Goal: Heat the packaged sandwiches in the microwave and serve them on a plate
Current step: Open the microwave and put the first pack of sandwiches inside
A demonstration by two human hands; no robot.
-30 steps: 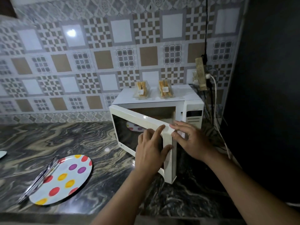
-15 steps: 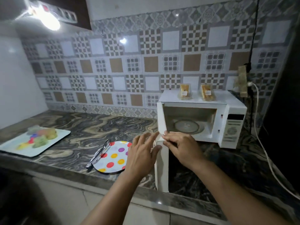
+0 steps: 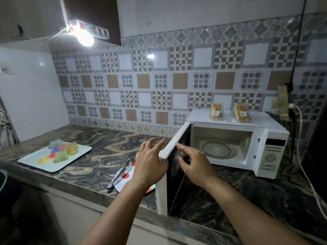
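A white microwave stands on the counter at the right, its door swung fully open toward me. Its cavity holds only the glass turntable. Two packaged sandwiches lie side by side on the microwave's top. My left hand is at the outer side of the door's top edge, fingers spread, holding nothing. My right hand hovers on the door's inner side with fingers apart. A polka-dot plate lies left of the door, mostly hidden by my left arm.
Metal tongs lie on the plate's left rim. A white rectangular tray with colourful food sits at the counter's left. A power cable hangs right of the microwave. A lamp shines from above on the left.
The door has swung from partly open to fully open. Both hands have loosened from its top edge, fingers now spread. The view has pulled back and turned left, showing the tray.
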